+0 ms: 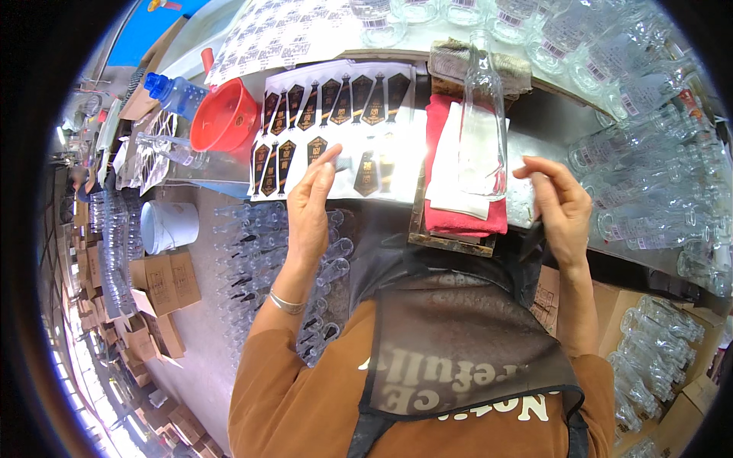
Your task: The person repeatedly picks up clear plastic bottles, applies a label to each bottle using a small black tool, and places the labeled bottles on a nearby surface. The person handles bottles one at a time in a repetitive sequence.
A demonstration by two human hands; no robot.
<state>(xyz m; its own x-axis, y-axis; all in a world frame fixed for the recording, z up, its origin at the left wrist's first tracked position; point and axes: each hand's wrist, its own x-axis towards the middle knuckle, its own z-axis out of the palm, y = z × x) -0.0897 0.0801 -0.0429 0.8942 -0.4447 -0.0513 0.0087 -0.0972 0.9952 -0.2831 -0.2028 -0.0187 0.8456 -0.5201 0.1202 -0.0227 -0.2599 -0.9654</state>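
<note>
Bottle (482, 126) of glass lies on a red and white pad (462, 222). The right hand (563, 210) is just beside it, fingers bent, a bit apart. The left hand (309, 208) is over the sticker sheet (336, 130); I can't tell if its fingers pinch anything

The left grip (308, 204) points forward, nearly straight, while the right grip (563, 208) curls loosely inward.

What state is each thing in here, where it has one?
Glass bottle: lying on its side
White cloth: beneath the glass bottle
Red towel: folded
Label sheet: laid flat, partly washed out by glare
Plastic bottle: capped
Cardboard box: open, holding glass bottles
Left hand: at the label sheet, grip unclear
Right hand: loosely curled, nothing visible in it
</note>
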